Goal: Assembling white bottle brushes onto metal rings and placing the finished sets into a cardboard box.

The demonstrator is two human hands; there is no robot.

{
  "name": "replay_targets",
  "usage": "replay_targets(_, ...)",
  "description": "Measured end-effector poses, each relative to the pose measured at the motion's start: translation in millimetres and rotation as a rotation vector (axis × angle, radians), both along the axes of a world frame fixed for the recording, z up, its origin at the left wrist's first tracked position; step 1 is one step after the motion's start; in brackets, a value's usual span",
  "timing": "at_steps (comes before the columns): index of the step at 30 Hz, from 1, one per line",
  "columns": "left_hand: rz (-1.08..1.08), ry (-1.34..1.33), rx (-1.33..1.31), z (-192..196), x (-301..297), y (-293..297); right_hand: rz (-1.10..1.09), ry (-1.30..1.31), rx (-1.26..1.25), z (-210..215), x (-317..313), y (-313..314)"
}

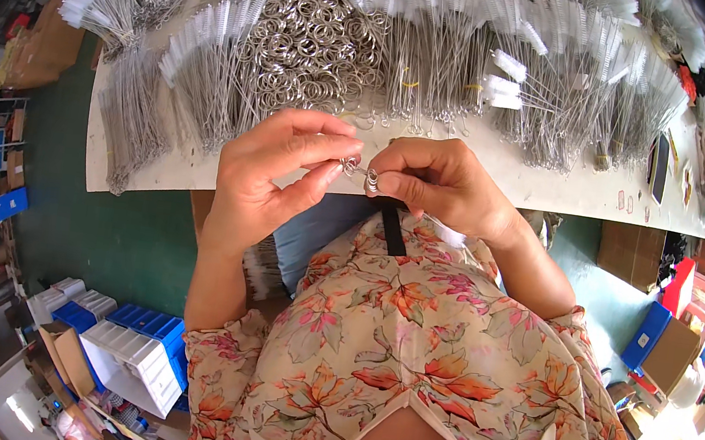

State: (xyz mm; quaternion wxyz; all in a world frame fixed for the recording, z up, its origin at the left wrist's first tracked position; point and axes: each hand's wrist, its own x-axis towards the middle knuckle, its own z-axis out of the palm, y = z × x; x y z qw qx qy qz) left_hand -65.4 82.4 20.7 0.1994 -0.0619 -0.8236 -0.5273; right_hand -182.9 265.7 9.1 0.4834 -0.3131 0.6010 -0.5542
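Small silver metal split ring (pixel 349 165) pinched between our hands above the white bench (pixel 550 187).
Left hand (pixel 275 171) grips it; right hand (pixel 436 182) clenches thin wire brushes (pixel 371 180), threading them; next needs steady alignment.

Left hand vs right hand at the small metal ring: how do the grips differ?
The left hand is spread, pinching the small metal ring by thumb and fingertips; the right hand is curled tight, pinching a thin wire brush stem. Left forearm stands steep; right forearm slants outward. Both are bare and meet above the white table.
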Motion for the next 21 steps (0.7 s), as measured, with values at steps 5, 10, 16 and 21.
replay_targets(5,0.032,-0.005,0.323,-9.8,-2.3,10.7,0.018,-0.095,-0.021,-0.3,-2.7,-2.3)
replay_targets(10,0.064,0.115,0.385,7.1,-3.1,22.5,-0.151,-0.197,-0.189,27.4,-2.7,-7.8)
replay_targets(16,0.215,0.289,0.052,22.2,-9.1,27.8,-0.213,-0.094,-0.285,42.1,1.6,-16.9)
replay_targets(21,0.192,0.243,0.021,23.1,-12.6,22.2,-0.192,-0.057,-0.295,40.8,-5.7,-17.7)
